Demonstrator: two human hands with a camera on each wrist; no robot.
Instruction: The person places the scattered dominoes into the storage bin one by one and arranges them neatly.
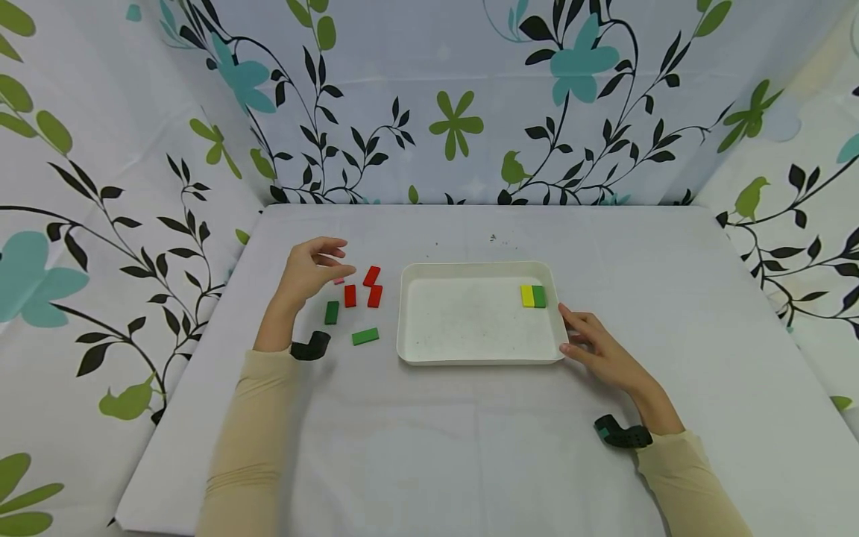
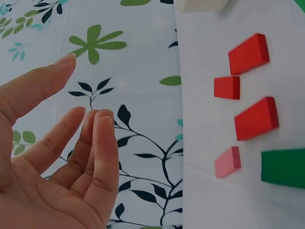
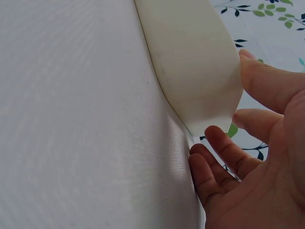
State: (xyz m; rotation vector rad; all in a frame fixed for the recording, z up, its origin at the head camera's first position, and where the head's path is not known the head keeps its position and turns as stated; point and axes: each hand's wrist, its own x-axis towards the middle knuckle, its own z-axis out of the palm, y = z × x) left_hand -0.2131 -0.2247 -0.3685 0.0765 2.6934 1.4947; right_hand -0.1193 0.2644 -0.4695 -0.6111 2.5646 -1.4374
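My left hand (image 1: pixel 312 272) hovers at the left of the loose blocks, its thumb and fingers apart with nothing between them. Closest to it is a pink block (image 2: pixel 228 162), mostly hidden behind the fingertips in the head view. Several red blocks (image 1: pixel 350 296) lie just to its right, and green blocks (image 1: pixel 365 336) lie nearer the front. At the other side, my right hand (image 1: pixel 600 349) touches the right end of a white tray (image 1: pixel 479 358) with its fingertips. Inside the tray, near that end, a yellow block (image 1: pixel 526 296) and a green block (image 1: pixel 540 296) sit side by side.
A white cloth covers the table (image 1: pixel 470 447). Patterned curtains (image 1: pixel 403 97) with leaves and flowers stand behind it and at both sides. Each wrist wears a black camera band, such as the one (image 1: pixel 624 434) on the right.
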